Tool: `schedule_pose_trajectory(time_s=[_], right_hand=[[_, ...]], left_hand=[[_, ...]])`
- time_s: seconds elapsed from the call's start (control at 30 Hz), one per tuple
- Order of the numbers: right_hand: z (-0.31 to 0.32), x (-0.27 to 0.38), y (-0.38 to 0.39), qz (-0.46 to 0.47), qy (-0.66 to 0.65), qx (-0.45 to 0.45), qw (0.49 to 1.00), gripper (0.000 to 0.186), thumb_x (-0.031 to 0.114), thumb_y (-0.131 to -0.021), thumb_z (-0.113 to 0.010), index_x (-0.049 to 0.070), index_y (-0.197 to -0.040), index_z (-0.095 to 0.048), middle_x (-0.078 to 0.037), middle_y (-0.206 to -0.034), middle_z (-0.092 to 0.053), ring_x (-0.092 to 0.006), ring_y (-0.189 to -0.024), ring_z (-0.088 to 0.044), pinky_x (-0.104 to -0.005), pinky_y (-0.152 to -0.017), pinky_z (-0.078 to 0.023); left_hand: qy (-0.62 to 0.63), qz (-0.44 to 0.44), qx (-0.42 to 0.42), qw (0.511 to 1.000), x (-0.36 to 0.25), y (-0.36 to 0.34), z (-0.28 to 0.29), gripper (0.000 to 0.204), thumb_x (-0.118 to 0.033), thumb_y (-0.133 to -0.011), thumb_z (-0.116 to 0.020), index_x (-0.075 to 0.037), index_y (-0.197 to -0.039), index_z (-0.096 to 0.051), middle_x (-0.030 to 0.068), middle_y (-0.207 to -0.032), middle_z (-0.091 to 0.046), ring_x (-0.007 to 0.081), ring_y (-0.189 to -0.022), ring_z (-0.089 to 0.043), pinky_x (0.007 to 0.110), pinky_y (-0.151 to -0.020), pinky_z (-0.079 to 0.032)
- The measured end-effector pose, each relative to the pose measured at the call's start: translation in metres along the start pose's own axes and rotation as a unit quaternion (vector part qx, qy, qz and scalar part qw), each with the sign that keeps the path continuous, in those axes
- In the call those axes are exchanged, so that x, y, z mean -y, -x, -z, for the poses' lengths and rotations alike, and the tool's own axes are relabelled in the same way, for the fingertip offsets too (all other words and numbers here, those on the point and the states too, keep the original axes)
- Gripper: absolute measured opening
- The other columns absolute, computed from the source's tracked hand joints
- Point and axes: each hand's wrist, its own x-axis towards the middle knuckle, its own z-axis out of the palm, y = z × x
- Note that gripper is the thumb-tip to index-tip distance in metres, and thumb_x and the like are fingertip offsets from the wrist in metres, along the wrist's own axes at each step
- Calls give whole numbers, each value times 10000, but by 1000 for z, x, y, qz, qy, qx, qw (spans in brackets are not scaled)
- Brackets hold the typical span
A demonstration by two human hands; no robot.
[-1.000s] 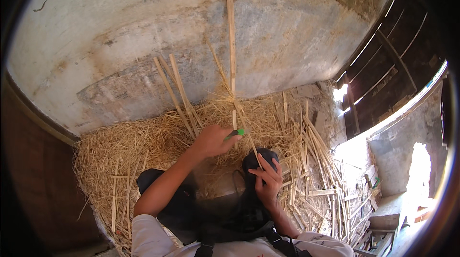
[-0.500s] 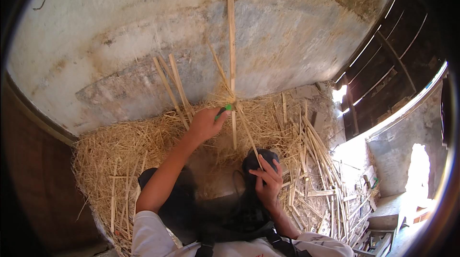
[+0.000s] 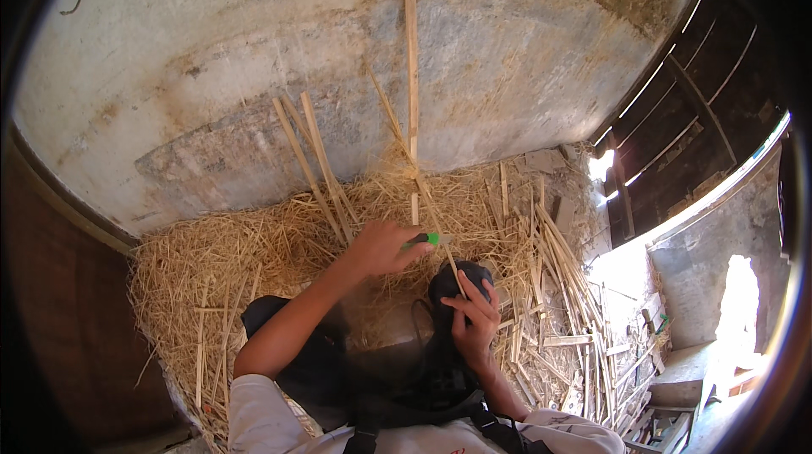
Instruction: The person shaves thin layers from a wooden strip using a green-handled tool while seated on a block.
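Observation:
My left hand [image 3: 382,249] is closed around a knife [image 3: 432,239] with a black and green handle. Its short blade lies against or close beside a thin bamboo strip [image 3: 425,193]; whether it touches, I cannot tell. The strip slants from the wall down to my right knee, with fine shavings curled along its upper part. My right hand [image 3: 475,317] grips the strip's lower end over the dark-trousered knee [image 3: 448,280], the thumb and fingers pressed on it.
A tall strip [image 3: 411,65] leans upright on the stained wall [image 3: 237,56], and shorter strips [image 3: 313,145] lean to its left. Shavings [image 3: 178,285] cover the floor. A pile of split strips [image 3: 584,310] lies at my right, near a bright opening.
My left hand has drawn the knife down and right along the strip, toward my right knee. My right hand has stayed in place, still holding the lower end.

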Motion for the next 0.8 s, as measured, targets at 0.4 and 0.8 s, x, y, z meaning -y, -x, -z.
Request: schedule_pose_trajectory(time_s=[0.4,0.8], right_hand=[[1,3,-3,5,-1,-2,1000,243,-81,-866,-709,115,-900,-849,-173,-1332,-773,-291,-1260,-735,-526,-1168,-441],[-1,2,-1,7,-9,2,1000,246,-86,-864,-705,109,-905,-850,-174,-1327,-775,-294,-1271,-731,-528,-1176,-436]], left_hand=[[35,120,-72,990,27,-21,18,532,-519,-1108,-570,-31,-1052,-774,156,-628,-643,327,-538,-631,468,-571,-510],[-21,50,-47,997,12,-4,-2,619,-564,-1126,-523,-6,-1212,-776,125,-554,-549,287,-478,-570,455,-515,-467]])
